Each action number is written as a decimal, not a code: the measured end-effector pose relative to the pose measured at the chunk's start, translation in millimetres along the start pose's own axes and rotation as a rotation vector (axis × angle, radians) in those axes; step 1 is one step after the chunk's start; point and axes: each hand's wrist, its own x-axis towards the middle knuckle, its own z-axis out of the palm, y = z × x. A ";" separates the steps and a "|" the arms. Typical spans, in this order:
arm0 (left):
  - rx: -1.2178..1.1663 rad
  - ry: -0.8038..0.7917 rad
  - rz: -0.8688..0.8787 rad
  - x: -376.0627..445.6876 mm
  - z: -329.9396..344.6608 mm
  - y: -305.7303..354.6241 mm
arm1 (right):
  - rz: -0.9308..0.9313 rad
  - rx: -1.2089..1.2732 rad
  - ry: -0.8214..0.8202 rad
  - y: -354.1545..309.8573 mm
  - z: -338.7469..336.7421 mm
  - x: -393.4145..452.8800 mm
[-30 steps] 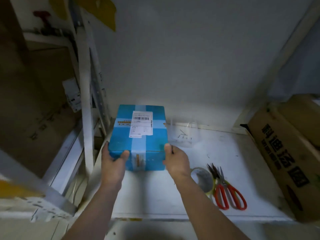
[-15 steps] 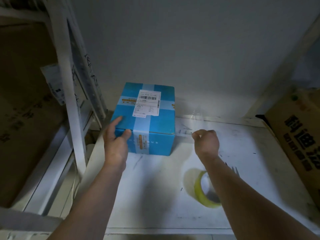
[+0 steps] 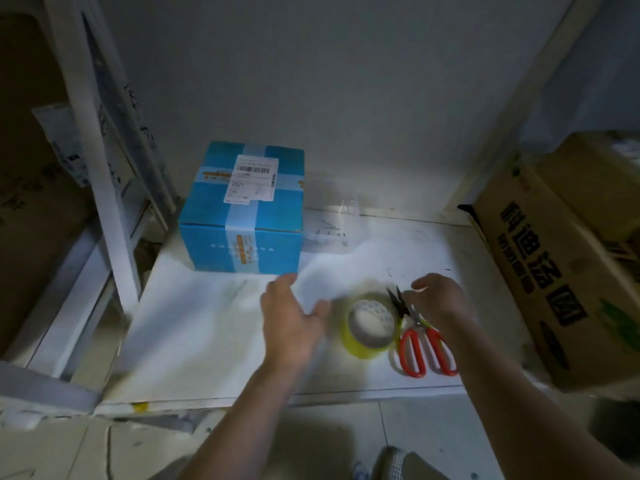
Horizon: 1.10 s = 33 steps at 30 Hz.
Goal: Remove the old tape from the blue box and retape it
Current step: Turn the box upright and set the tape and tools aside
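**Head view: both hands at the tape roll, blue box set back**

Head camera looks down on a white shelf [image 3: 194, 327] lit from above. At its back left corner the blue box [image 3: 242, 216] sits upright on the surface, near the grey wall, with pale tape strips crossing its top and running down its front, and a white shipping label [image 3: 251, 179] stuck on the lid. Neither hand touches it.

Nearer the front edge lies a yellow tape roll [image 3: 370, 325] with its hole facing up. Touching its right side is a pair of red-handled scissors [image 3: 420, 336], blades pointing away from the person.

The left hand [image 3: 291, 318] hovers just left of the roll, fingers relaxed and spread, holding nothing. The right hand [image 3: 440, 299] is over the scissor blades, fingers loosely curled downward; I cannot tell whether it grips anything.

A clear plastic container [image 3: 329, 220] stands just right of the box. A brown cardboard carton [image 3: 554, 271] with printed black characters fills the right side.
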 end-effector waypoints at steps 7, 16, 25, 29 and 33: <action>0.567 -0.472 0.136 -33.9 56.7 31.6 | 0.159 -0.325 -0.070 51.3 6.0 -34.9; 0.615 -0.333 0.236 -22.5 81.1 33.2 | 0.134 -0.242 -0.022 60.4 17.7 -36.6; 0.762 -0.177 0.467 67.7 139.3 86.8 | 0.021 0.055 0.202 54.1 -4.3 42.9; 0.935 -0.201 0.598 111.5 156.6 94.3 | 0.006 0.027 0.237 45.4 7.7 87.6; 1.195 -0.220 0.613 147.6 167.4 92.8 | -0.044 -0.070 0.242 32.3 21.9 124.9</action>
